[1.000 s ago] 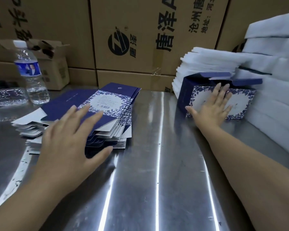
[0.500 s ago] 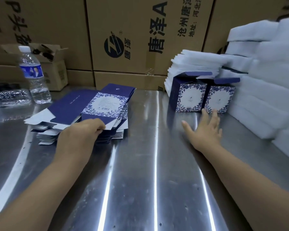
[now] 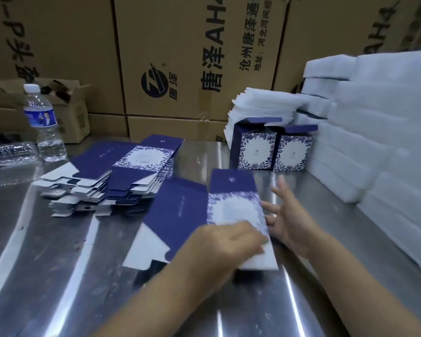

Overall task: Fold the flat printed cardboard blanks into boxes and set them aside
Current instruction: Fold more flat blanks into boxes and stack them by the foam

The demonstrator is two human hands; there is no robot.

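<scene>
Near centre of the desk (image 3: 83, 276), one flat blank (image 3: 180, 215) sits slightly raised. The left hand (image 3: 229, 242) grips its near right part, fingers curled over the print (blurred). The right hand (image 3: 287, 220) is open, fingers spread at the blank's right edge.

Risks, judged:
- The steel looks slick, so the blank may skid while being squared up.
- A wide sweep could topple the folded boxes (image 3: 253, 152) just beyond, or scatter the loose stack (image 3: 131, 176) at left.

Counts:
- cartons (image 3: 180, 57), far wall: three large faces, more beneath
- foam piles (image 3: 387, 154), right: not countable
- stack: one
- folded boxes: two
- water bottle (image 3: 44, 122), far left: one
</scene>
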